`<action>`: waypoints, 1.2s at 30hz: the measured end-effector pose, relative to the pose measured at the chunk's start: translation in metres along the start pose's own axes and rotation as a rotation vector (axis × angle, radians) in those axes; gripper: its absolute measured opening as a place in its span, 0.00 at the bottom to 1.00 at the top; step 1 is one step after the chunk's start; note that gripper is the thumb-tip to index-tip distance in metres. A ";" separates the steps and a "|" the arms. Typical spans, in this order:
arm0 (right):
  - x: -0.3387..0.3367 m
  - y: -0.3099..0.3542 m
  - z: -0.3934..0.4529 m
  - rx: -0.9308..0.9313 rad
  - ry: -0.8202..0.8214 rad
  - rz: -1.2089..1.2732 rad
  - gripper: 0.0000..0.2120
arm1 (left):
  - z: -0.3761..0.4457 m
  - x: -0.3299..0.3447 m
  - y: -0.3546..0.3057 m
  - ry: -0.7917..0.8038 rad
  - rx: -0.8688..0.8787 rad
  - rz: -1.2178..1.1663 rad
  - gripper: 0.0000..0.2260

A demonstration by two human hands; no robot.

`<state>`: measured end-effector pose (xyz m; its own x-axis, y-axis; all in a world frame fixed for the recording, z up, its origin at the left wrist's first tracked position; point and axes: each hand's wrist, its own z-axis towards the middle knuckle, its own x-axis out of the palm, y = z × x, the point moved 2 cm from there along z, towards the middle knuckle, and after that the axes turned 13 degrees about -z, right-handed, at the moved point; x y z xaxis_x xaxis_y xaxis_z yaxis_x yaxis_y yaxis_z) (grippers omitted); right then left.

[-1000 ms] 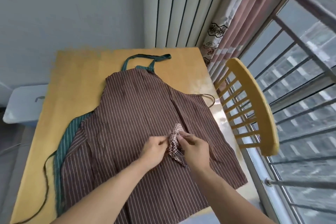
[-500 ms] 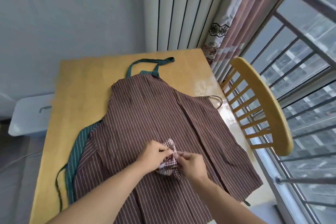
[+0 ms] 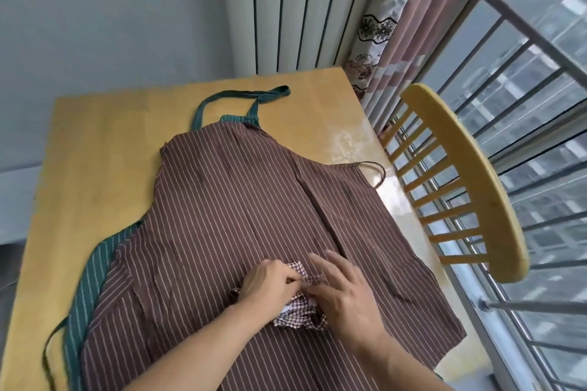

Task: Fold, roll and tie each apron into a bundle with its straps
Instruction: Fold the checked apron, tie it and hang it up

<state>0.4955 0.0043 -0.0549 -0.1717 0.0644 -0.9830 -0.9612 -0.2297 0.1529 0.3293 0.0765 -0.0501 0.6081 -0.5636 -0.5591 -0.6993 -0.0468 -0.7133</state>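
A small red-and-white checked apron bundle [image 3: 298, 311] lies on top of a brown striped apron [image 3: 241, 216] spread flat over the wooden table [image 3: 104, 143]. My left hand [image 3: 270, 282] grips the bundle's left side with curled fingers. My right hand [image 3: 343, 289] rests over its right side, the index and middle fingers stretched forward; I cannot see whether the thumb pinches the cloth. A green striped apron [image 3: 92, 276] lies under the brown one, its neck loop [image 3: 241, 98] showing at the far end.
A yellow wooden chair [image 3: 470, 174] stands close against the table's right edge, next to a window with metal rails [image 3: 524, 308]. Curtains [image 3: 390, 28] hang at the far right corner. A thin brown strap [image 3: 374, 171] loops off the brown apron's right corner.
The bundle has been lowered from upright between my fingertips onto the brown apron. My right hand has moved over it with fingers stretched out. The camera has tilted down and closer.
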 end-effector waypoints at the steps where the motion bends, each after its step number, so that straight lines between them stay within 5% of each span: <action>1: -0.001 0.001 0.004 -0.048 0.020 0.025 0.08 | 0.001 0.000 0.000 0.015 0.036 0.050 0.06; 5: -0.005 0.002 0.016 0.003 0.115 0.118 0.14 | -0.003 -0.003 -0.001 0.088 0.186 0.139 0.09; 14: -0.011 0.009 0.016 0.448 0.321 0.476 0.04 | -0.025 0.000 0.014 0.003 0.279 0.036 0.24; 19: -0.013 0.011 0.023 0.582 0.316 0.565 0.03 | -0.025 -0.009 0.008 -0.003 0.227 -0.098 0.13; 32: -0.026 0.018 0.009 0.774 0.329 0.577 0.07 | -0.020 0.007 0.014 -0.117 0.161 -0.077 0.13; 36: -0.028 0.031 0.009 0.692 0.385 0.629 0.06 | -0.025 0.005 0.012 -0.064 0.138 -0.038 0.12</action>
<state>0.4688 0.0037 -0.0221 -0.7264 -0.2203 -0.6510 -0.6553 0.5074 0.5595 0.3146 0.0526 -0.0512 0.6589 -0.5097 -0.5532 -0.6195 0.0495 -0.7835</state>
